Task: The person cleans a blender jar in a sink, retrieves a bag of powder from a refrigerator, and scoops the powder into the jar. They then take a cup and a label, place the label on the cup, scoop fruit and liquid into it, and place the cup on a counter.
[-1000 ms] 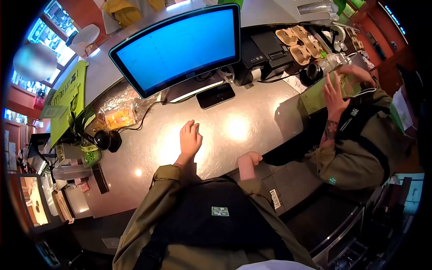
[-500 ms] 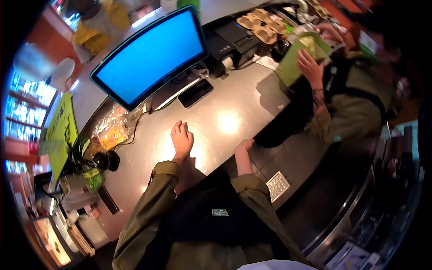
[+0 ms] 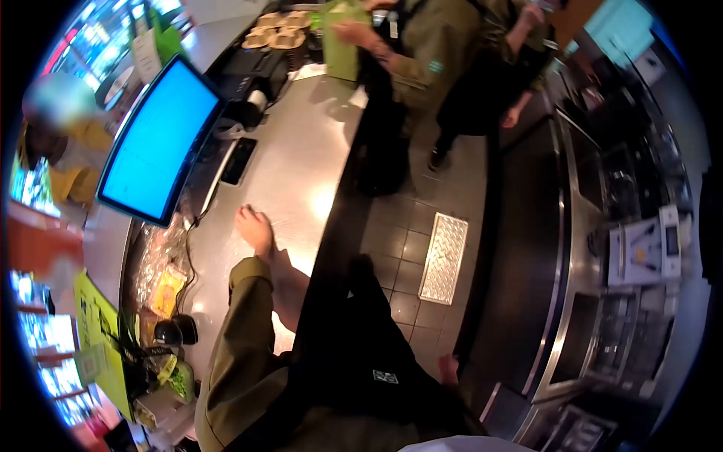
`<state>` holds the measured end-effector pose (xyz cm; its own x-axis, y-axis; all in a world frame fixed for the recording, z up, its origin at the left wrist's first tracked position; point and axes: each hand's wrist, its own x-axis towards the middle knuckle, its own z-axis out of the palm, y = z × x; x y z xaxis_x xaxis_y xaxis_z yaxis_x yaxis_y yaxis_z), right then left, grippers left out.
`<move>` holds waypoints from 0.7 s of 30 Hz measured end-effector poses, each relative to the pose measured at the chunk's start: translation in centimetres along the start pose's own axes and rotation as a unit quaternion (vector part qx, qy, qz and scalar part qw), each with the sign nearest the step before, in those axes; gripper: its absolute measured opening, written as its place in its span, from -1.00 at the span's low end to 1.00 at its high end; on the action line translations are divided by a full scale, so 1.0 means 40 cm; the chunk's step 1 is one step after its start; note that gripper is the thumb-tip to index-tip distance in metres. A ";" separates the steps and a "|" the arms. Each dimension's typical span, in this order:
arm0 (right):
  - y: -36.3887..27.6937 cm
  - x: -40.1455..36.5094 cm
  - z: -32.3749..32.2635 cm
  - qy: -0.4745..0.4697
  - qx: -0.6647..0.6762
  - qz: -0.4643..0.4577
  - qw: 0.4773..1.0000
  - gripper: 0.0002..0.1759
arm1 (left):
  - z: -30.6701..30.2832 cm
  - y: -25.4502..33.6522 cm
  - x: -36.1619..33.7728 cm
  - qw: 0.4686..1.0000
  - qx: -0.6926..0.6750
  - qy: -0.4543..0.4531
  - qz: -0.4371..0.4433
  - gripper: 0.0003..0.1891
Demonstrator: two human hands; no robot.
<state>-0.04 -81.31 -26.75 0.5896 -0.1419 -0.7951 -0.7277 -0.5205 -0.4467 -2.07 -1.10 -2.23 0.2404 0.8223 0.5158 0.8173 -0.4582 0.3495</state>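
Note:
My left hand (image 3: 254,230) rests on the metal counter (image 3: 290,154), with its fingers slightly curled and nothing visible in it. Beyond it are a black phone (image 3: 238,161) and the blue-lit monitor (image 3: 160,142). A thin black cable runs down the counter to the left of the hand. Low at my side, beside the dark apron, a small blurred part of my right hand (image 3: 448,369) shows; its fingers cannot be made out.
A co-worker (image 3: 429,53) holds a green bag (image 3: 341,45) at the counter's far end, with another person (image 3: 501,75) behind. Cup carriers (image 3: 279,30) stand near the bag. A metal floor plate (image 3: 443,258) and a white scale (image 3: 645,248) are to the right.
The view has swung to the right, showing more floor and the equipment on that side. My right hand has dropped from the counter's edge to my side. My left hand stays on the counter.

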 end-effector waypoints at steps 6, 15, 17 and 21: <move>0.279 -0.495 0.141 -0.022 0.243 0.154 0.958 -0.60 | 0.115 -0.057 -0.106 0.958 0.132 0.176 0.182 -0.69; 0.423 -0.714 0.218 0.081 0.349 0.186 0.915 -0.64 | -0.020 0.140 -0.390 0.993 0.107 -0.019 0.039 -0.66; 0.484 -0.710 0.214 0.108 0.367 0.188 0.905 -0.65 | -0.036 0.190 -0.502 0.980 0.133 -0.057 0.134 -0.68; 0.553 -0.682 0.131 0.245 0.056 0.047 0.967 -0.66 | -0.068 0.396 -0.896 0.780 0.225 -0.423 0.403 -0.70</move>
<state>-34.04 -84.54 -17.08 0.5948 -0.5798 -0.5569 -0.8030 -0.3952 -0.4462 0.82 -38.74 -13.05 0.8749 0.3440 -0.3409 0.2777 -0.9330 -0.2288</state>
